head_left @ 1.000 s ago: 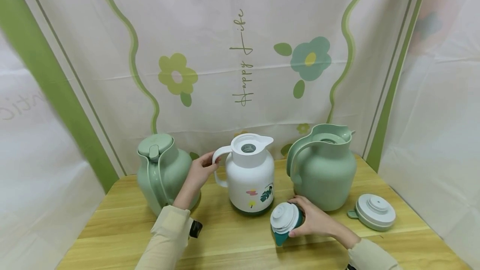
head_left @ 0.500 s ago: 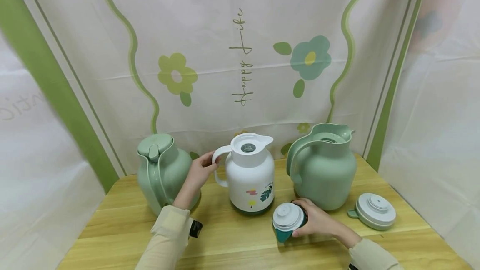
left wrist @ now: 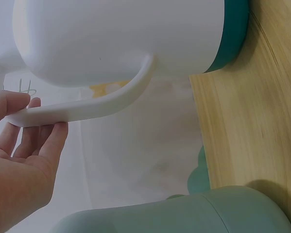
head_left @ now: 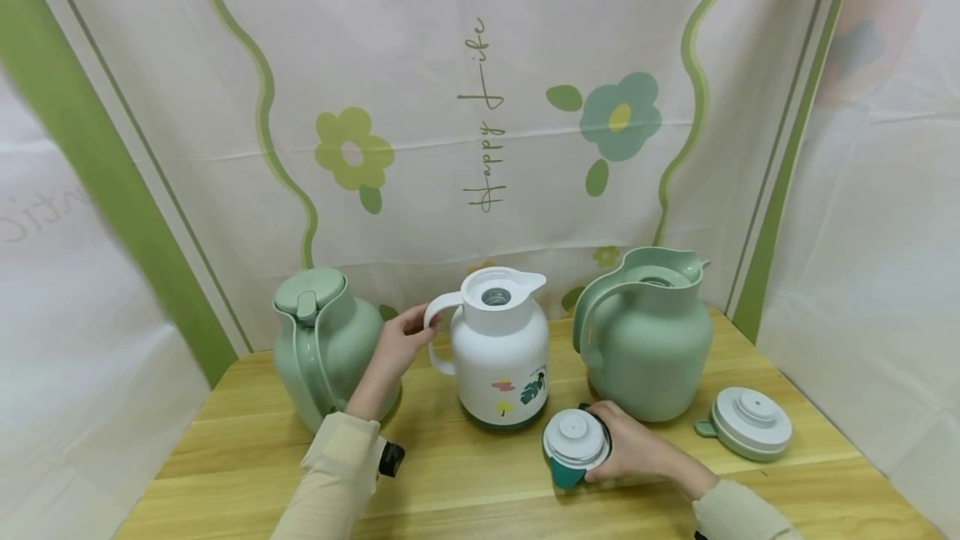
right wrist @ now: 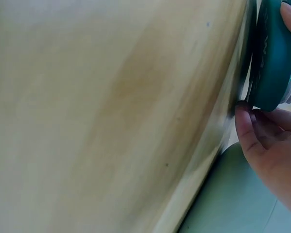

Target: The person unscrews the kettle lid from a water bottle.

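Note:
A white thermos jug (head_left: 501,357) with a printed leaf and a dark green base stands upright on the table, its round mouth uncovered. My left hand (head_left: 405,336) holds the jug's handle; in the left wrist view the thumb and fingers (left wrist: 58,138) pinch its upper part. In front of the jug, to its right, my right hand (head_left: 626,444) grips a dark green jug lid (head_left: 576,438) by its side. The lid is upside down, with its white stepped stopper facing up. In the right wrist view the lid (right wrist: 274,63) is very near the tabletop; whether it touches, I cannot tell.
A lidded green jug (head_left: 330,348) stands at the left. At the right is a larger green jug (head_left: 652,348) without its lid. A pale green lid (head_left: 750,423) lies upside down near the right edge of the wooden table (head_left: 450,490). Behind hangs a flowered curtain (head_left: 420,48).
The lid in my right hand has turned to lie more level, its stopper facing more directly up, and has shifted slightly. My left hand and the white jug have not visibly moved.

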The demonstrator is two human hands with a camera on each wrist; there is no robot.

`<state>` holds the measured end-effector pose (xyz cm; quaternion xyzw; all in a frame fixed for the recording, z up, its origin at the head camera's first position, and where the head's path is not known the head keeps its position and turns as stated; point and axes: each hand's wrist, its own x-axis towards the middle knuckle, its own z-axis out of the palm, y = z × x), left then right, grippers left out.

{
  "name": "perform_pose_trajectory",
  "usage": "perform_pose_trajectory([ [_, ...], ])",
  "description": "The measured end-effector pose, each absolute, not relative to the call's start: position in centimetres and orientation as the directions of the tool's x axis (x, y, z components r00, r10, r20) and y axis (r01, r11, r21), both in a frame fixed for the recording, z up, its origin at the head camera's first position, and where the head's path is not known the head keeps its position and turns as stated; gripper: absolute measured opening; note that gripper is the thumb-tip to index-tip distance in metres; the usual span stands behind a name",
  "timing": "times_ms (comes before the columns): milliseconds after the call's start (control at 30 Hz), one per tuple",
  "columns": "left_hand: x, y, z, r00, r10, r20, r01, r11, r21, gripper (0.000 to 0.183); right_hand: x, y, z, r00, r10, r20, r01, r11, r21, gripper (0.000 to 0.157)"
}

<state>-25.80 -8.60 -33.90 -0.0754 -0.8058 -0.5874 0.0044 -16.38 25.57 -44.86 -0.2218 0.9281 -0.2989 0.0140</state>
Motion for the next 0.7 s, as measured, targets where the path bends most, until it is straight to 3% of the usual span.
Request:
perform_pose_trajectory([
  [433, -25.7, -8.5, -33.9, -0.989, 0.12, 0.09, 0.123, 0.303, 0.945, 0.04, -16.0, 25.1, -45.1, -0.928, -0.37, 0.043, -0.332, 0.769, -0.546, 0.097],
  [700, -25.4, -8.5, -33.7, -0.986, 0.121, 0.111, 0.144, 0.313, 0.939, 0.045, -15.5, 24.8, -43.9, -0.914, -0.4, -0.067, -0.282, 0.746, -0.604, 0.104],
])
